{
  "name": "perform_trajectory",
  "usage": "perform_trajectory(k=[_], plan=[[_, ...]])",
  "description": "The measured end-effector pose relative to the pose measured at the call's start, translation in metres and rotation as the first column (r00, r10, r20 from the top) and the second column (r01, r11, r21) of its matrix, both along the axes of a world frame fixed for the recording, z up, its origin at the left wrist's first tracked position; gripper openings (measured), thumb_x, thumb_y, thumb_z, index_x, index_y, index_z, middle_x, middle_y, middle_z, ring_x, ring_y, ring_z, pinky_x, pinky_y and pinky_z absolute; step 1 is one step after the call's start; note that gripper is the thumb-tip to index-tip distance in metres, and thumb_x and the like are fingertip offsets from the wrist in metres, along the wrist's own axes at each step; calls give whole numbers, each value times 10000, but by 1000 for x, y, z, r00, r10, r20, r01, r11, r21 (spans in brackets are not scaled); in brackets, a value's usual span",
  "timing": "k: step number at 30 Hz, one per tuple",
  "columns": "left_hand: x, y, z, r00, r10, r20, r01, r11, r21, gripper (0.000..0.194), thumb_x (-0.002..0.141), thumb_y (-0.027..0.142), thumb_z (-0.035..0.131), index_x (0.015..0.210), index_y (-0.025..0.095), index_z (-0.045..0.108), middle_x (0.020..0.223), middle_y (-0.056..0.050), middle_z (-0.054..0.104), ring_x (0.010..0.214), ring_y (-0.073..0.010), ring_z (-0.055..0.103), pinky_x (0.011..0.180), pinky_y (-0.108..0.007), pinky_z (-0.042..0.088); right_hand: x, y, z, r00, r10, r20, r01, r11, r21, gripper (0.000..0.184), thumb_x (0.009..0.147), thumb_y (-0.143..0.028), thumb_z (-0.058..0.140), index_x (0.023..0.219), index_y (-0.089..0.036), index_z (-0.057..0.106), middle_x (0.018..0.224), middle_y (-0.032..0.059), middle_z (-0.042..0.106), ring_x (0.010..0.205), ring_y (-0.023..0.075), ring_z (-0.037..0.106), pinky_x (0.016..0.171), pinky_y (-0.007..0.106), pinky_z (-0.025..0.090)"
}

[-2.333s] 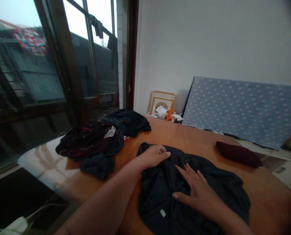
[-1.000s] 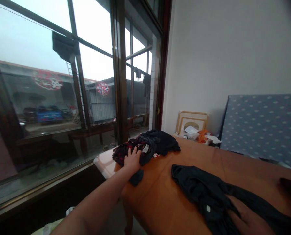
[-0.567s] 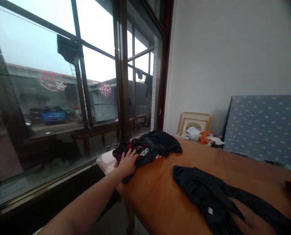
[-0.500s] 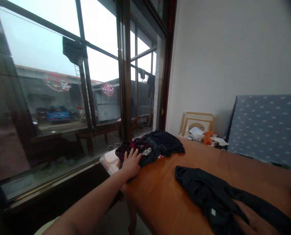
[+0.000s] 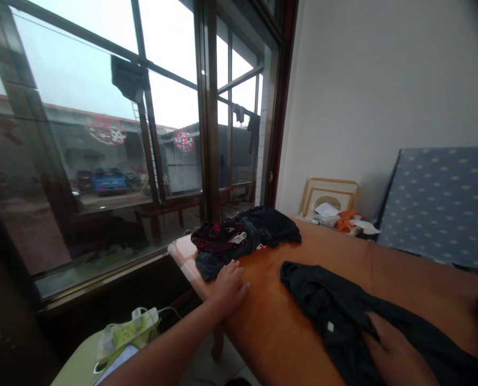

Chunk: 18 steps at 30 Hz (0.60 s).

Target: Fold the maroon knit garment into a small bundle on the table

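Note:
My left hand lies flat on the bare orange wooden table, just in front of a heap of dark clothes. It holds nothing. The heap includes a dark red patterned piece and plain black pieces. My right hand rests on a spread black garment with a small white label, and part of that hand sits in a fold of the cloth. The garment's lower end runs out of view at the bottom right.
A blue dotted board leans on the wall behind the table. Picture frames stand in the far corner beside orange cloth and papers. Glazed window frames run along the left side. Below the table edge lies a plastic bag.
My left hand has moved off the heap of clothes, toward me, onto the bare table. The view has swung left since the earliest frame, and my right hand stays on the black garment.

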<state>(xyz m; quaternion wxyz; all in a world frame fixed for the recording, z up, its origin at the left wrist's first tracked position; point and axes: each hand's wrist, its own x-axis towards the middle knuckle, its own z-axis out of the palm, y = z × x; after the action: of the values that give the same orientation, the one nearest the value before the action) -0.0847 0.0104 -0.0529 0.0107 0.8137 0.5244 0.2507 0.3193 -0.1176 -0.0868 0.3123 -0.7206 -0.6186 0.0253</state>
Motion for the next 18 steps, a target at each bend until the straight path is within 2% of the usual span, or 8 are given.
perform_trajectory(k=[5,11,16,18], plan=[[6,-3,6,1000,18,8,-18,1000,8,448,909,416,535,1289,184,591,1487,-117,508,1421,-254,405,1184,-391,309,-7,-6,11,1000,10,-19,-12,998,-63,388,902,-429,412,1153,-243,641,1128,108,724,1097,285,671,930,387,505],[11,-12,14,999,26,19,-26,999,-20,366,940,406,482,1239,230,600,1253,-81,650,1184,-231,593,1034,-340,438,-20,-14,16,998,-60,8,61,986,-152,483,946,-508,354,1220,-220,628,1095,139,741,1071,296,690,898,376,504],[9,-20,22,998,51,21,-50,999,-19,293,946,383,470,1148,235,622,1142,-78,648,1062,-217,620,915,-322,468,-20,-17,21,999,-30,-45,23,989,-145,535,919,-585,367,1235,-274,666,1177,92,728,1097,302,683,922,389,519],[6,-22,24,999,47,15,-46,998,-30,263,951,378,459,1083,232,632,1079,-77,647,1012,-210,624,861,-313,471,-21,-17,25,998,-2,-67,-4,995,-97,529,904,-589,376,1224,-299,683,1150,63,741,1099,304,681,954,396,517]])
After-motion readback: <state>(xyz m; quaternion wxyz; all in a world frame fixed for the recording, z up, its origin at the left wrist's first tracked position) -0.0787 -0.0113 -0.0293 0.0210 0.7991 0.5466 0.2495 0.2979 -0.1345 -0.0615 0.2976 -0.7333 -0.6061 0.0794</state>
